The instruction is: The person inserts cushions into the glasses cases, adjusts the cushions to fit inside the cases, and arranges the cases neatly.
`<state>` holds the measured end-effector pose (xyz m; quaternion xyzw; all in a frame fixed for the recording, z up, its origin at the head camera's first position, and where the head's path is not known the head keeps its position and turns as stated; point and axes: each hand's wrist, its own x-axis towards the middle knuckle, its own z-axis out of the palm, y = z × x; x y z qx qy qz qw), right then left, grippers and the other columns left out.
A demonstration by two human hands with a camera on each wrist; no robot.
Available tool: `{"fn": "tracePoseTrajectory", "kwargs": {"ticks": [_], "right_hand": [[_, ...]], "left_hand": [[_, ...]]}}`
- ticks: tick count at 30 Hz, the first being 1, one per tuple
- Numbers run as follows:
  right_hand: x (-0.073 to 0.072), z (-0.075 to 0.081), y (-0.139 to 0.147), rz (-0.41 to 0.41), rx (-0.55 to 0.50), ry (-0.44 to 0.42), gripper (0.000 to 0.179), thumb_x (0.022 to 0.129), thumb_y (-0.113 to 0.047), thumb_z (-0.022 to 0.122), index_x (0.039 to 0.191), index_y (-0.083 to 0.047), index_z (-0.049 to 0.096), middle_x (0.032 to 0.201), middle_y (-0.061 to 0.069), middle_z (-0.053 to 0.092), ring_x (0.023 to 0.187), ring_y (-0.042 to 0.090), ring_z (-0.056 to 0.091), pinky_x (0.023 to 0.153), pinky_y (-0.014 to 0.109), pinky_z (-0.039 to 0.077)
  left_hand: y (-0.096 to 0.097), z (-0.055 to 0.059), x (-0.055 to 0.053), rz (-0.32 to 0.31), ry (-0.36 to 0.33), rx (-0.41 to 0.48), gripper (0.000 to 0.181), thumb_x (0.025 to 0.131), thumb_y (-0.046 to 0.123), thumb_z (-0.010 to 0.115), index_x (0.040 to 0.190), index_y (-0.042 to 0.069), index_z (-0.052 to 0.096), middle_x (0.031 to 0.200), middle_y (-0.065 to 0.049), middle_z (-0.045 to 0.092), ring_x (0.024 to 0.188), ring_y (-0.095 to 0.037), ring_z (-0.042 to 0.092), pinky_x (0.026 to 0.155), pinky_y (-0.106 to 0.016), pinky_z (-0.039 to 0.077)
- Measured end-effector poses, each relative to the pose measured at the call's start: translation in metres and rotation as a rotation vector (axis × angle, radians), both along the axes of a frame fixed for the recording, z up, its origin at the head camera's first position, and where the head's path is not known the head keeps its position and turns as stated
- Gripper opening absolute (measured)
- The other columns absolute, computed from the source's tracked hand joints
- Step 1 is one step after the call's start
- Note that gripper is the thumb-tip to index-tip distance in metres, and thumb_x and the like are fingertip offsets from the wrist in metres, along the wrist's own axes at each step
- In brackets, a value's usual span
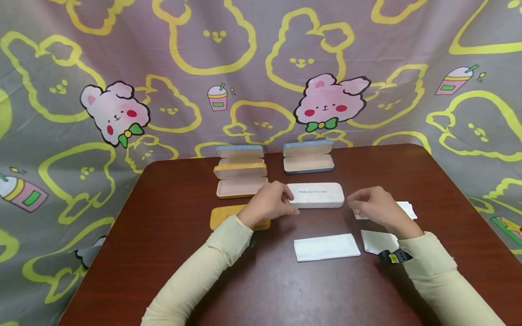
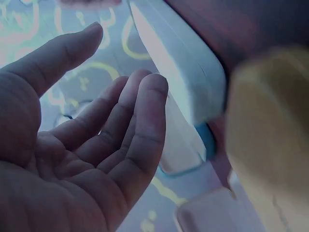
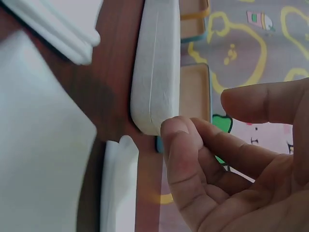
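A closed white glasses case (image 1: 316, 195) with small lettering on its lid lies between my two hands. My left hand (image 1: 271, 202) is at its left end, fingers loosely bent and thumb apart. In the left wrist view, the fingertips overlap the edge of the white case (image 2: 186, 63); whether they touch it, I cannot tell. Off the right end is my right hand (image 1: 373, 206), its fingers relaxed with nothing between them. A closed yellow glasses case (image 1: 222, 218) lies below my left wrist, partly hidden by it.
Behind stand an open yellow case (image 1: 242, 187), an open blue case (image 1: 239, 152) partly hidden by it, and another open blue case (image 1: 308, 164). White folded cloths lie in front (image 1: 327, 247), by the right wrist (image 1: 377, 241) and behind the right hand (image 1: 406, 209).
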<state>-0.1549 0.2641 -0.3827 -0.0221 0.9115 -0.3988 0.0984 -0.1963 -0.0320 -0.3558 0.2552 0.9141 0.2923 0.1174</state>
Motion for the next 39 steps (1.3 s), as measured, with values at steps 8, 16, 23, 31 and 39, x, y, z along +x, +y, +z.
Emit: {"fn": "tracePoseTrajectory", "kwargs": {"ticks": [8,16,23,31,39], "right_hand": [[0.024,-0.004,-0.006,0.059,0.031,0.024,0.025,0.091,-0.013,0.07,0.11,0.004,0.073,0.098,0.011,0.072,0.082,0.021,0.066,0.067,0.036,0.052],[0.038,-0.013,-0.007,0.139,0.102,0.034,0.018,0.089,-0.01,0.072,0.104,-0.001,0.075,0.091,0.002,0.07,0.082,0.018,0.062,0.067,0.037,0.051],[0.041,-0.019,-0.005,0.178,0.119,0.025,0.018,0.083,-0.006,0.077,0.101,-0.002,0.075,0.083,-0.002,0.067,0.076,0.015,0.061,0.064,0.035,0.05],[0.041,-0.025,-0.008,0.178,0.189,0.068,0.02,0.078,-0.009,0.083,0.095,-0.004,0.075,0.077,-0.003,0.065,0.071,0.014,0.057,0.06,0.034,0.047],[0.04,-0.03,-0.01,0.164,0.212,0.095,0.015,0.076,-0.009,0.083,0.084,-0.007,0.07,0.07,-0.004,0.059,0.061,0.014,0.052,0.053,0.033,0.045]], "left_hand": [[0.012,-0.01,0.029,-0.082,0.012,-0.041,0.033,0.077,0.024,0.09,0.101,0.005,0.077,0.08,0.004,0.068,0.072,-0.004,0.059,0.066,-0.021,0.048],[0.018,-0.028,0.043,-0.159,0.022,-0.15,0.024,0.074,0.024,0.092,0.085,0.011,0.076,0.065,0.01,0.056,0.062,-0.005,0.053,0.058,-0.021,0.043],[0.021,-0.037,0.047,-0.169,0.051,-0.227,0.03,0.069,0.028,0.095,0.084,0.012,0.074,0.063,0.01,0.055,0.062,-0.006,0.053,0.059,-0.021,0.043],[0.023,-0.043,0.045,-0.157,0.078,-0.25,0.029,0.065,0.026,0.096,0.077,0.014,0.072,0.063,0.011,0.057,0.061,-0.008,0.054,0.058,-0.024,0.045],[0.025,-0.049,0.043,-0.157,0.066,-0.255,0.027,0.065,0.023,0.095,0.068,0.018,0.069,0.063,0.013,0.058,0.063,-0.007,0.055,0.059,-0.024,0.045]]}}
